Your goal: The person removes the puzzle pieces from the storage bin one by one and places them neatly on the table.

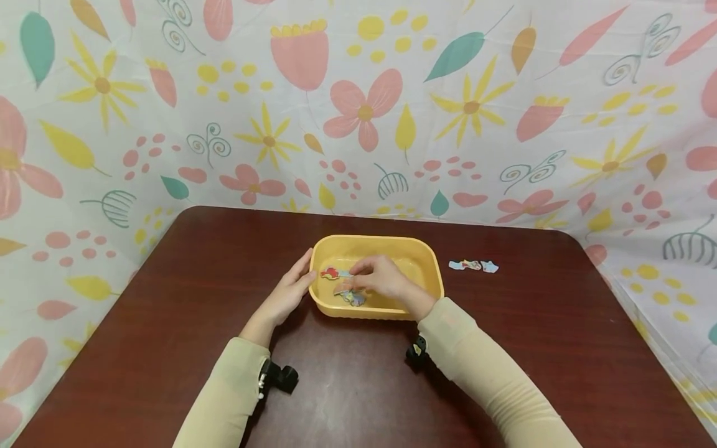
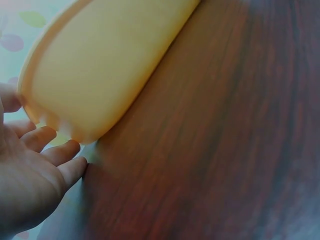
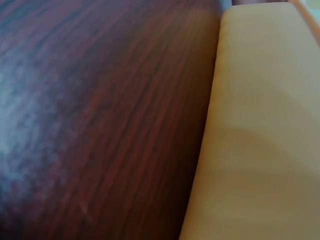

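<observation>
A yellow plastic tub point(image 1: 411, 250) sits on the dark table. At its left end my left hand point(image 1: 288, 291) holds the rim, thumb over the edge and fingers against the outer wall; the left wrist view shows those fingers point(image 2: 62, 151) at the tub's wall point(image 2: 107, 60). My right hand point(image 1: 383, 278) reaches over the near rim, bent fingers down among small printed cut-out pieces point(image 1: 354, 298). A red piece point(image 1: 329, 273) lies left of the fingertips. I cannot tell whether the fingers pinch a piece. Only the tub's outer side point(image 3: 265, 125) fills the right wrist view, without the hand.
Right of the tub, a short row of small printed pieces point(image 1: 473, 266) lies on the brown table point(image 1: 532, 323). A flower-patterned cloth point(image 1: 358, 162) hangs behind the table's far edge. Black wrist cameras point(image 1: 282, 377) are strapped under both sleeves.
</observation>
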Action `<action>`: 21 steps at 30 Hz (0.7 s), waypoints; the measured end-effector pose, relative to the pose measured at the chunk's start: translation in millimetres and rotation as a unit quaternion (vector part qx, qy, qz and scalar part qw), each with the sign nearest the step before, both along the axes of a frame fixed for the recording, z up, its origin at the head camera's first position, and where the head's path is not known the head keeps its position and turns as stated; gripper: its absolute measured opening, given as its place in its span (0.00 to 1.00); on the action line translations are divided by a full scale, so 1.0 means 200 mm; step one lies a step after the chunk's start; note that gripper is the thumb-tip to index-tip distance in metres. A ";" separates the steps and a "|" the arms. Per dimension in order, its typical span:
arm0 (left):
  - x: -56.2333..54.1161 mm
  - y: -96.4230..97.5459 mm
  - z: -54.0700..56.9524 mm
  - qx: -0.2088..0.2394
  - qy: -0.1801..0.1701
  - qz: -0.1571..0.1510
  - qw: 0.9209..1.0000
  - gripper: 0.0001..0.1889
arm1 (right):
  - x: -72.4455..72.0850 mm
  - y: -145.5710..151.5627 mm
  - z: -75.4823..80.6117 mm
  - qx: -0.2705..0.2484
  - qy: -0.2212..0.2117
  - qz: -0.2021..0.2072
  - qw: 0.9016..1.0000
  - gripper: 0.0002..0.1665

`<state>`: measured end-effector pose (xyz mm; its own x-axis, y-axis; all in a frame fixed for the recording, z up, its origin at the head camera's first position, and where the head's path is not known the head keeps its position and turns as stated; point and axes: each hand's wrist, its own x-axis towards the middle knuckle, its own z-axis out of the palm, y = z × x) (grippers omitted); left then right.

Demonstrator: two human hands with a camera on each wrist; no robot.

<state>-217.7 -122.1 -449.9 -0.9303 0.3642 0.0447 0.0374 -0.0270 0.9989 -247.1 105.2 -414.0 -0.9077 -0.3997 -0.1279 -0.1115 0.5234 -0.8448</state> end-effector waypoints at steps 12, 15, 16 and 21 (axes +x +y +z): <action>0.01 0.01 0.02 0.003 -0.005 0.010 1.000 0.31 | 0.00 -0.01 -0.01 0.086 0.055 0.035 0.994 0.09; 0.01 0.01 0.02 0.000 -0.005 0.011 1.000 0.31 | 0.00 -0.01 -0.01 0.099 0.063 0.052 0.992 0.07; 0.01 0.01 0.02 0.000 -0.007 0.012 1.000 0.31 | 0.00 -0.01 -0.01 0.104 0.070 0.061 0.990 0.07; 0.01 0.01 0.02 -0.001 -0.007 0.007 1.000 0.31 | 0.00 -0.02 -0.02 0.128 0.077 0.074 0.986 0.10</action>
<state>-216.5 -120.6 -445.6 -0.9359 0.3510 0.0316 0.0245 -0.0246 0.9994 -247.5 101.1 -418.1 -0.8585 -0.5013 -0.1077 -0.3186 0.6862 -0.6540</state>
